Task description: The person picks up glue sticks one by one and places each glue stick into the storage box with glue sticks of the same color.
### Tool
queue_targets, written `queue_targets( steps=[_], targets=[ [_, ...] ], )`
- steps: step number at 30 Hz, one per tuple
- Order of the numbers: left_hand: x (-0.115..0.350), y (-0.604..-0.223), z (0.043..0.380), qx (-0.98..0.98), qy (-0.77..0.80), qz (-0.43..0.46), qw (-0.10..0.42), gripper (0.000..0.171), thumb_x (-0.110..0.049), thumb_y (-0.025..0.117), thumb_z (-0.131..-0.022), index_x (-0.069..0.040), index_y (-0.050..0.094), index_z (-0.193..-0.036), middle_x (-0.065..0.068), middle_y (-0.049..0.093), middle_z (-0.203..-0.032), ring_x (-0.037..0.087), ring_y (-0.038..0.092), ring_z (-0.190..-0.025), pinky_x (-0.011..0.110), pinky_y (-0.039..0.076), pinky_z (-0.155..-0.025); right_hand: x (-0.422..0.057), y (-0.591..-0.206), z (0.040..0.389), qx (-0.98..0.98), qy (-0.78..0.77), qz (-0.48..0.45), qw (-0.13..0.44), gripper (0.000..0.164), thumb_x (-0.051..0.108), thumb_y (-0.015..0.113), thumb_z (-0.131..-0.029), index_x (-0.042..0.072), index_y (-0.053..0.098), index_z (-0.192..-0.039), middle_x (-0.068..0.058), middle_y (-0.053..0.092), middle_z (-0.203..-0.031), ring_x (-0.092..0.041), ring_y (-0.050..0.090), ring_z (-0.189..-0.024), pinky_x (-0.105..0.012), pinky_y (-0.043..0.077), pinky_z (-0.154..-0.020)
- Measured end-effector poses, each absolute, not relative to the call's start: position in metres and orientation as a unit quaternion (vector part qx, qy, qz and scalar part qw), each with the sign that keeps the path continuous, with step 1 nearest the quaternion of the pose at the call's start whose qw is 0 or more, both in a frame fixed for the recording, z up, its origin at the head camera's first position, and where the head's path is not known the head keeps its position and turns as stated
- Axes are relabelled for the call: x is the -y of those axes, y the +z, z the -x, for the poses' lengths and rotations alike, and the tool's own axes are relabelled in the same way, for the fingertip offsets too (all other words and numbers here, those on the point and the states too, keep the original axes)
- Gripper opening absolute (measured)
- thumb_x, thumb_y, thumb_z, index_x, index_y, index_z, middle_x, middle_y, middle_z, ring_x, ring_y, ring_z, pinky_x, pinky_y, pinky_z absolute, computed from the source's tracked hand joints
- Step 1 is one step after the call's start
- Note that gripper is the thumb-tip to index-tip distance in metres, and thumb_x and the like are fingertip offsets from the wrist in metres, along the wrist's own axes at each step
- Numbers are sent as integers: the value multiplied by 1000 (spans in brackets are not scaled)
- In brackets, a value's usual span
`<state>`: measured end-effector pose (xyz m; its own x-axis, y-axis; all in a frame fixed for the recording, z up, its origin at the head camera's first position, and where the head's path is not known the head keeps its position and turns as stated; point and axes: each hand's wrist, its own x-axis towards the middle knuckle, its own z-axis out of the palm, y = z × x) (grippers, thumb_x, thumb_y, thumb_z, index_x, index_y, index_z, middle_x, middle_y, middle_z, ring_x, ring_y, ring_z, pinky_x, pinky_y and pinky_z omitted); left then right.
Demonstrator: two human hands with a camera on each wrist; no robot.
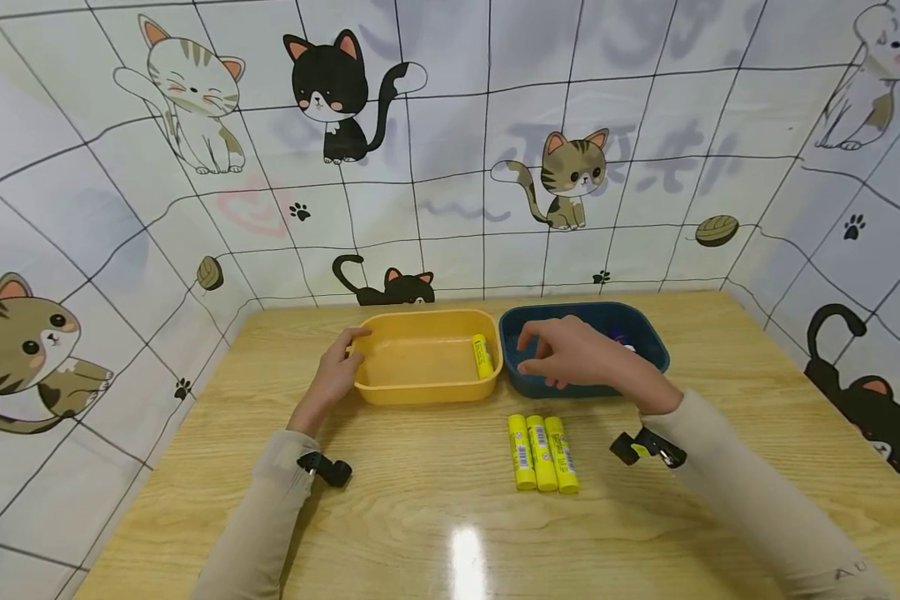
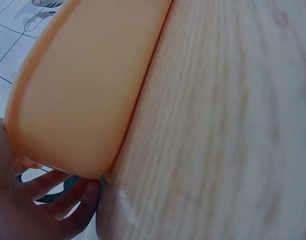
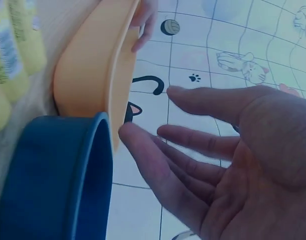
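My left hand [image 1: 337,371] grips the left end of a yellow plastic bin [image 1: 427,396]; in the left wrist view several fingers [image 2: 85,205] bend against the bin's outer end wall. One yellow glue stick [image 1: 483,357] leans inside the bin at its right end. My right hand [image 1: 566,350] hovers over a dark blue bin [image 1: 521,379], thumb and forefinger apart with nothing between them. In the right wrist view the palm and loosely bent fingers [image 3: 157,165] show above the blue bin's rim.
Three yellow glue sticks [image 1: 542,452] lie side by side on the wooden table [image 1: 390,508], in front of the bins. Small dark and white items [image 1: 622,337] sit in the blue bin, partly behind my right forearm. A cat-print backdrop [image 1: 450,208] stands behind and at both sides.
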<state>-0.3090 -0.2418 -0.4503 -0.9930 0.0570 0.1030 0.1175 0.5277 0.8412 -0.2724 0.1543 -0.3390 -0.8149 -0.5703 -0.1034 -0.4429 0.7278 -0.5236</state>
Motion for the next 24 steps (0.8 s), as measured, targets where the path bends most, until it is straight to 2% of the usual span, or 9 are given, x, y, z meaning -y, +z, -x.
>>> queue_targets(
  steps=[7,15,24],
  targets=[
    [243,-450,309,872,-486,52,30,45,-8,40,-105,-10,50,-149,21,44,-158,39,59,-120,38,56,-86,-178,-351,247,-899,-285,300,143,39,23,69,-99,5,58,-132,-5,73,-94,-12,68,-66,-29,58,-63],
    [244,-453,309,870,-488,55,34,45,-8,39,-106,-10,50,-149,21,44,-158,36,60,-110,32,55,-79,-193,-365,235,-889,-298,293,189,38,22,67,-101,6,57,-134,-9,73,-96,-19,70,-69,-28,59,-63],
    [245,-454,310,875,-480,55,40,44,-9,39,-105,-11,51,-148,19,45,-158,36,58,-114,36,54,-84,-206,-384,234,-865,-300,296,272,59,31,72,-97,3,51,-145,-5,73,-95,-21,69,-69,-37,61,-63]
  ],
)
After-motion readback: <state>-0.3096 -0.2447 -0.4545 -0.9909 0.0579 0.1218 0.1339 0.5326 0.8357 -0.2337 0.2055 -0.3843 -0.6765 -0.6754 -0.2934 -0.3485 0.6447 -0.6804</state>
